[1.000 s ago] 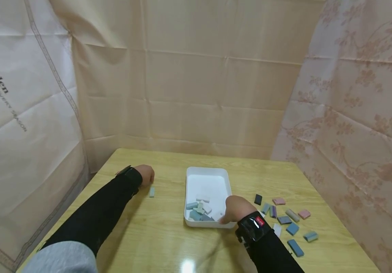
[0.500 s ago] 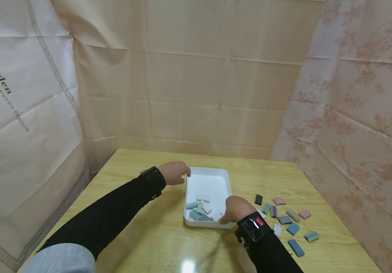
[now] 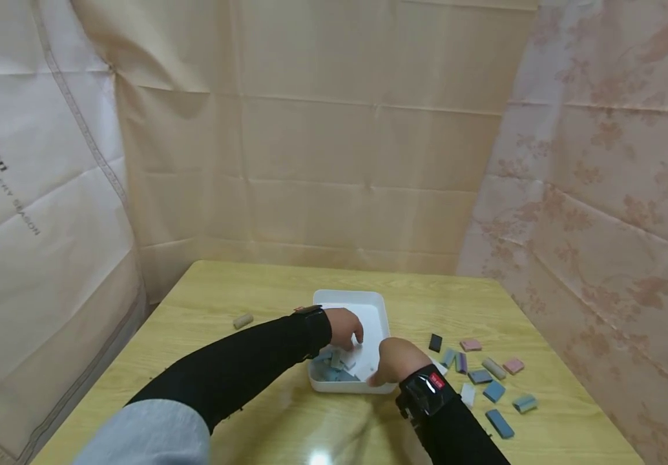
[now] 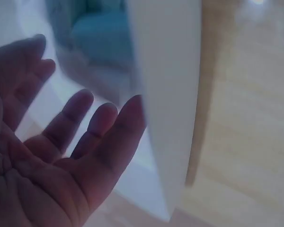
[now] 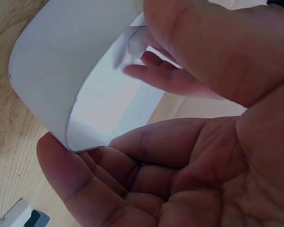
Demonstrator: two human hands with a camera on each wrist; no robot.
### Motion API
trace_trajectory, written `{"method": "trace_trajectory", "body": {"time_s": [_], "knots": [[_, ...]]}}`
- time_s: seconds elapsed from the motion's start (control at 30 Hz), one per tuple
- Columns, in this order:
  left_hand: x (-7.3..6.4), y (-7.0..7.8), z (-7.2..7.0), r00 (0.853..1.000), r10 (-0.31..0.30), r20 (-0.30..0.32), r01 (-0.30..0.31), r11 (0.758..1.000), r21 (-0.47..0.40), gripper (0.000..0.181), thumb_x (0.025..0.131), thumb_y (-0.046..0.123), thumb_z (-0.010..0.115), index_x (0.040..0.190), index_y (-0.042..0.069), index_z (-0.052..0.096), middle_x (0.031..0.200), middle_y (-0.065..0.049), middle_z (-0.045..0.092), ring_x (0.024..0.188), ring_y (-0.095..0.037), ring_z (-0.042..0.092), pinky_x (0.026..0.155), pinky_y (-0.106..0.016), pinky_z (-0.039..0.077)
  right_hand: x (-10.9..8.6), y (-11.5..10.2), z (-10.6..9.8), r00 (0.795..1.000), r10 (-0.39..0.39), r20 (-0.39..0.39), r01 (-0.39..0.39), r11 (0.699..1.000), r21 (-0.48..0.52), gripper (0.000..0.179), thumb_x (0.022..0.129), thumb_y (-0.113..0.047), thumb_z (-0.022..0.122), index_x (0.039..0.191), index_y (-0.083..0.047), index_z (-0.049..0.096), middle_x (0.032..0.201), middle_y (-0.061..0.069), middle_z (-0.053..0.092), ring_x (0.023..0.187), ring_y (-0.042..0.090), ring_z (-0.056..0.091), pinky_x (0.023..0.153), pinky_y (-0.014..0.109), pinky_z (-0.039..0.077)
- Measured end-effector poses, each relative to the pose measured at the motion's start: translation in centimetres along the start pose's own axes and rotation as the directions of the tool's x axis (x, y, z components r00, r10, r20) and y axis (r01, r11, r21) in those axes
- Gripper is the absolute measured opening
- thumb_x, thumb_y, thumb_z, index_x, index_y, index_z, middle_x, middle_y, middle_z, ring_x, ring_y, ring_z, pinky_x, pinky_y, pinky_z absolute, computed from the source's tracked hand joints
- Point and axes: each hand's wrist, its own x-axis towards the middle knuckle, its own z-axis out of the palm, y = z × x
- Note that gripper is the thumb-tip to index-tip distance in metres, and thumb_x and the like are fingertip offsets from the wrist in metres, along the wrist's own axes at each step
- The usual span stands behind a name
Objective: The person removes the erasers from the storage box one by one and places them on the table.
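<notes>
White and rectangular, the shallow tray [image 3: 345, 387] stands on the yellow wood-grain table [image 3: 276, 284], small pastel blocks [image 3: 332, 374] inside. Step in hand, by judgement: release — the left hand [image 3: 344, 328], fingers parted and holding nothing, hangs over the tray; the right hand [image 3: 399, 361] grips its near right corner. The next move likely calls for lifting fingers clear of the wall. Beige cloth [image 3: 299, 142] hangs behind; floral cloth [image 3: 601, 155] at right.
</notes>
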Motion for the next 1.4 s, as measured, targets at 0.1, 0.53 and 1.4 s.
{"method": "trace_trajectory", "body": {"time_s": [0.1,0.53,1.4], "knots": [[0.6,-0.1,0.7,0.999,-0.014,-0.051,0.013,1.000,-0.015,0.015,0.090,0.014,0.078,0.103,0.020,0.083,0.102,0.006,0.078,0.083,-0.008,0.058,0.079,-0.020,0.050,0.0,-0.2,-0.1,1.000,-0.010,-0.013,0.010,1.000,0.002,0.039,0.079,-0.034,0.094,0.084,-0.004,0.069,0.075,0.001,0.055,0.072,0.021,0.052,0.068,0.036,0.043],[-2.1,-3.9,-3.6,0.976,-0.003,-0.217,-0.003,1.000,-0.028,0.014,0.090,0.008,0.080,0.102,0.012,0.084,0.107,-0.002,0.081,0.105,-0.022,0.073,0.098,-0.034,0.057,-0.1,-0.4,-0.4,1.000,0.002,-0.004,-0.002,1.000,0.017,0.042,0.079,-0.033,0.094,0.093,-0.001,0.072,0.082,0.004,0.063,0.076,0.023,0.056,0.072,0.039,0.049],[-6.4,-15.0,2.8,0.969,-0.236,-0.075,0.228,0.968,-0.107,0.019,0.084,0.005,0.083,0.101,0.015,0.081,0.116,-0.006,0.077,0.106,-0.024,0.068,0.101,-0.046,0.056,0.1,0.3,0.4,0.999,0.046,0.022,-0.047,0.999,0.026,0.046,0.080,-0.035,0.094,0.098,0.000,0.071,0.085,0.007,0.063,0.079,0.026,0.058,0.073,0.042,0.049]]}}
